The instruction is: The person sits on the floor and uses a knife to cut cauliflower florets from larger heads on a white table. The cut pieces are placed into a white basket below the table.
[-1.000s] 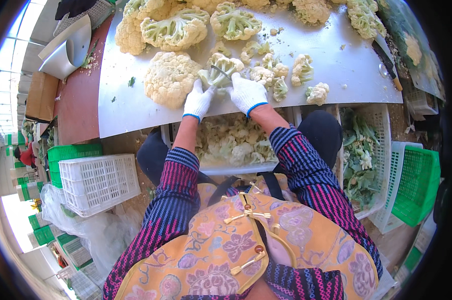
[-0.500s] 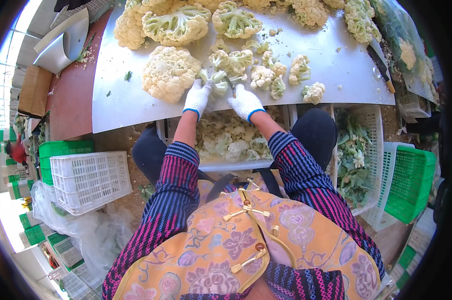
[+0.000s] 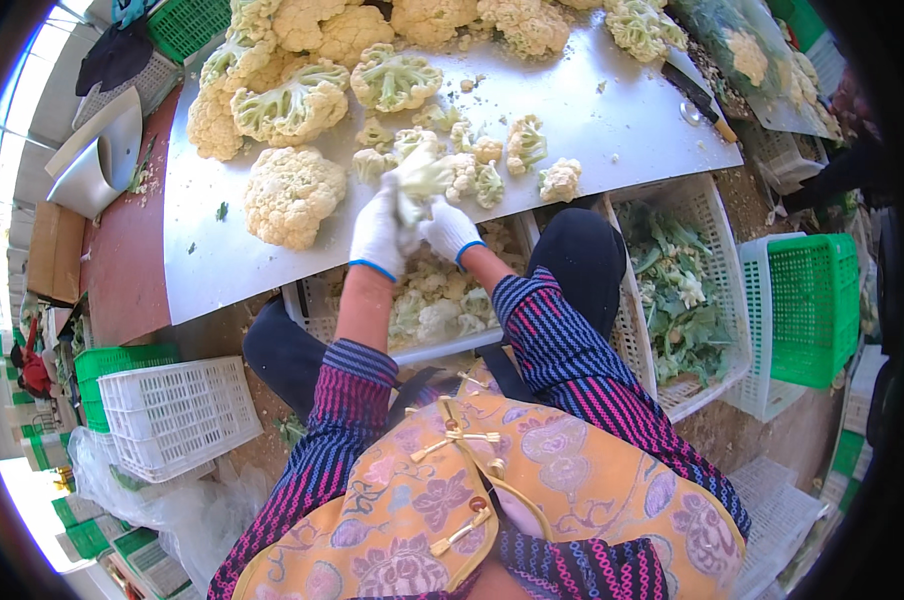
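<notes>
My left hand (image 3: 377,232), in a white glove with a blue cuff, is closed on a pale, blurred cauliflower piece (image 3: 422,172) at the front edge of the steel work sheet (image 3: 217,275). My right hand (image 3: 448,228), gloved alike, is closed just right of it and slightly lower; what it grips is hidden. A whole cauliflower head (image 3: 292,195) lies to their left, small florets (image 3: 525,145) to their right, and halved heads (image 3: 392,78) behind. Below the edge sits a crate of florets (image 3: 442,305).
Cauliflowers (image 3: 342,30) are piled at the back. A knife (image 3: 692,97) lies at the sheet's right end. Leaf trimmings fill a white crate (image 3: 724,365) at right, beside a green crate (image 3: 802,310). White crates (image 3: 177,420) stand at left. A distant person (image 3: 34,370) in red is at far left.
The cauliflower piece is higher and smeared by motion. The curved blade seen earlier by my right hand no longer shows clearly. The view has turned, shifting the table leftward in the picture.
</notes>
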`<act>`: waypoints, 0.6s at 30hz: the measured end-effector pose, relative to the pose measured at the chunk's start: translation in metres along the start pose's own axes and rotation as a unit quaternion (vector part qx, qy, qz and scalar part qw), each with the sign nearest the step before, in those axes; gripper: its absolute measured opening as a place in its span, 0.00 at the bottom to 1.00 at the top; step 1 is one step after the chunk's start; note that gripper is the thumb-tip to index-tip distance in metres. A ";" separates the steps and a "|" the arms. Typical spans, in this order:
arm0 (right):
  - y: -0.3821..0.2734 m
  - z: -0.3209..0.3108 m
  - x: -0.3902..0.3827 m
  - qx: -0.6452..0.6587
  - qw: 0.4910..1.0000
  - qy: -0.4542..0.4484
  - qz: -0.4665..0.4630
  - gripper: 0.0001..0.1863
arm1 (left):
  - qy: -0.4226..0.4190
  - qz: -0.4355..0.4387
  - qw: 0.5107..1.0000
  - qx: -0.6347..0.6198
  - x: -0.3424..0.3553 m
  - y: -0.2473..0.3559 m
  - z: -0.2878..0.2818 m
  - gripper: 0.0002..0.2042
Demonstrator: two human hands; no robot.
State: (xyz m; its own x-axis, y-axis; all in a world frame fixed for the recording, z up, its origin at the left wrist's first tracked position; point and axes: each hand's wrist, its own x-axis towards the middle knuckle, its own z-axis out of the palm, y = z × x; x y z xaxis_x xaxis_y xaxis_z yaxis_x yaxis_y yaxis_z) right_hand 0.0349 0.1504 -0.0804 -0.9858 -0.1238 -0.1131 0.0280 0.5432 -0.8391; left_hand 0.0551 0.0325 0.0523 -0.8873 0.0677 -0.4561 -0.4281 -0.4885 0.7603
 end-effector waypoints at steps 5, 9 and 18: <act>-0.036 -0.040 -0.046 0.120 0.992 0.020 -0.042 0.19 | -0.099 0.135 0.958 0.232 -0.040 0.037 0.074 0.18; -0.053 -0.096 -0.087 0.474 0.863 0.098 0.148 0.14 | 0.173 0.250 0.863 0.403 0.033 0.038 -0.010 0.14; -0.041 -0.104 -0.095 0.385 0.891 0.127 0.204 0.11 | 0.158 0.264 0.711 0.633 0.046 -0.048 0.031 0.19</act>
State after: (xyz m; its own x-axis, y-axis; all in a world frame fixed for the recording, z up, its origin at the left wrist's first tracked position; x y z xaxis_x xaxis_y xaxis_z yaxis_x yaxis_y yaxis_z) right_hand 0.1101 0.2261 0.0195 -0.8707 0.1979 -0.4503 0.4016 -0.2427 -0.8831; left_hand 0.0294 0.0859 0.0088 -0.9844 -0.1302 0.1184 -0.0378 0.8136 0.5803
